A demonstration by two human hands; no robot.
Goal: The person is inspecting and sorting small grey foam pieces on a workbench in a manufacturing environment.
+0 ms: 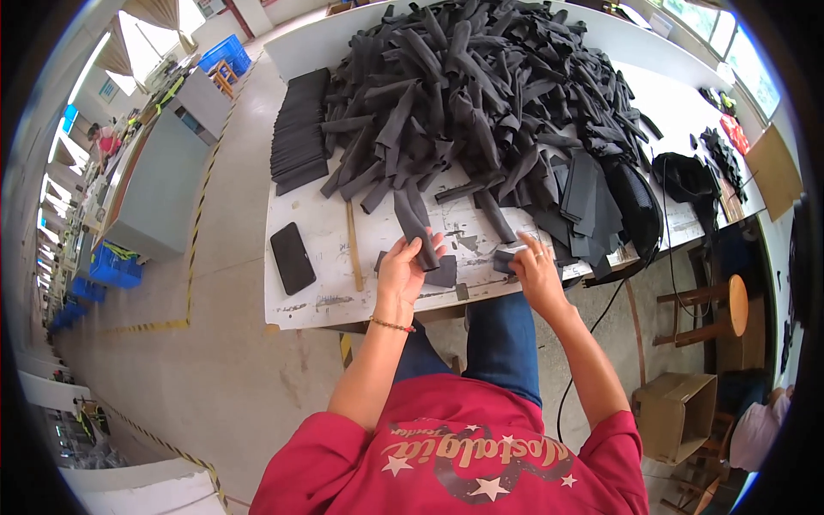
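Observation:
My left hand is closed around the lower end of a dark grey fabric tube, which reaches away toward the pile. Under that hand a flat dark grey piece lies on the table. My right hand has its fingers curled at a small dark grey fabric piece, gripping its right edge. Just beyond it, another fabric tube slants out of the pile. The large heap of loose dark grey fabric tubes fills the far part of the white table.
A neat stack of dark pieces stands left of the heap. A black phone and a wooden stick lie nearer me. Flat dark pieces and a black bag are at right. A stool and cardboard box stand on the floor.

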